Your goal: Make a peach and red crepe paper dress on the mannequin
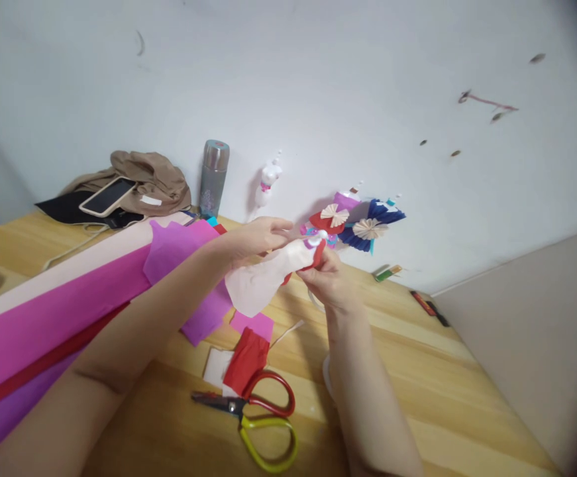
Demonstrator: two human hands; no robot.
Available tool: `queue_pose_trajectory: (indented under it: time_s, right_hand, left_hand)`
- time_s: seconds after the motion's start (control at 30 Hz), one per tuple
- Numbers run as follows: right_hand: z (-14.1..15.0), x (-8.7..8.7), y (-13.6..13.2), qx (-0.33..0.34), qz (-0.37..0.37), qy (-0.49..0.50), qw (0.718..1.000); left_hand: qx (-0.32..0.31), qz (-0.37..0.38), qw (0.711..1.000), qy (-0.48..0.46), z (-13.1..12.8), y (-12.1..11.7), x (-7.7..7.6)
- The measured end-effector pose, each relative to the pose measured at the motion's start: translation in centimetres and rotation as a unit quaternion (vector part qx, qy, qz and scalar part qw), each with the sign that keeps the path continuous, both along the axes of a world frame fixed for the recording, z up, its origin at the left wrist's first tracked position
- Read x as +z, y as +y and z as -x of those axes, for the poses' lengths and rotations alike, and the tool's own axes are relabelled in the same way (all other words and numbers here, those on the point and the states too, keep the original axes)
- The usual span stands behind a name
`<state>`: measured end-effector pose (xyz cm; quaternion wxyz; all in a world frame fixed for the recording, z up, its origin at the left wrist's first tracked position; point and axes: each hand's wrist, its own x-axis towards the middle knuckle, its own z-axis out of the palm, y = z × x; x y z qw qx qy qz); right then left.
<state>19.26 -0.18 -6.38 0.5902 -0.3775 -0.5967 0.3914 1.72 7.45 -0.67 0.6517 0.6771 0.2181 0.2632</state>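
My right hand (330, 281) is closed around a small white doll-like figure (322, 236), partly hidden by the fingers. Red crepe paper (316, 257) wraps it, and a pale pink crepe paper piece (256, 285) spreads from it to the left. Above that pale piece is my left hand (258, 237), its fingers stretched toward the figure; whether they touch the paper is unclear. Nearer me lie scissors (236, 405) with one red and one yellow handle, beside a red paper piece (247, 361) and a pink piece (256, 324).
Long magenta paper strips (69, 298) cover the left side. Behind stand a grey flask (213, 179), a white figure (267, 185) and paper-dressed figures (362, 225) near the wall. A phone (106, 197) rests on brown cloth (154, 179). A green item (387, 273) lies right.
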Motion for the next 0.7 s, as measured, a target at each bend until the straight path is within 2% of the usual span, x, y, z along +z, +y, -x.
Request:
queue_pose_trajectory:
  time_s: [0.07, 0.13, 0.23, 0.3, 0.33, 0.4, 0.47, 0.53, 0.6, 0.7]
  right_hand:
    - [-0.3, 0.1, -0.2, 0.000, 0.007, 0.003, 1.000]
    - [-0.5, 0.7, -0.5, 0.005, 0.008, -0.001, 1.000]
    - [-0.4, 2.1, -1.3, 0.040, -0.023, -0.003, 0.999]
    - [0.1, 2.8, -2.3, 0.052, -0.065, 0.012, 0.996]
    - [0.4, 2.9, -2.9, 0.035, -0.085, 0.018, 0.996]
    - [1.0, 2.9, -4.2, -0.047, -0.128, 0.031, 0.990]
    - [1.4, 2.7, -5.3, -0.114, -0.126, 0.011, 0.985]
    - [1.5, 2.6, -6.1, -0.151, -0.117, -0.017, 0.981]
    - [1.3, 2.7, -6.6, -0.159, -0.130, -0.024, 0.978]
    - [0.9, 3.1, -7.2, -0.132, -0.168, -0.008, 0.977]
  left_hand:
    - [0.031, -0.005, 0.998, 0.051, -0.1, -0.4, 0.5]
    - [0.058, -0.056, 0.993, 0.082, 0.2, -0.8, 1.3]
    - [0.110, -0.196, 0.974, 0.025, 1.8, -1.9, 3.4]
    - [0.122, -0.250, 0.960, -0.025, 3.5, -3.5, 4.9]
    - [0.105, -0.269, 0.957, -0.031, 4.4, -4.6, 5.5]
    - [0.061, -0.297, 0.952, -0.044, 6.1, -6.8, 6.4]
    - [0.020, -0.320, 0.946, -0.042, 7.2, -8.6, 6.5]
    - [-0.012, -0.334, 0.942, -0.014, 7.5, -9.6, 6.2]
    - [-0.032, -0.336, 0.941, 0.004, 7.3, -9.9, 5.8]
    - [-0.096, -0.320, 0.942, 0.026, 6.6, -9.7, 5.5]
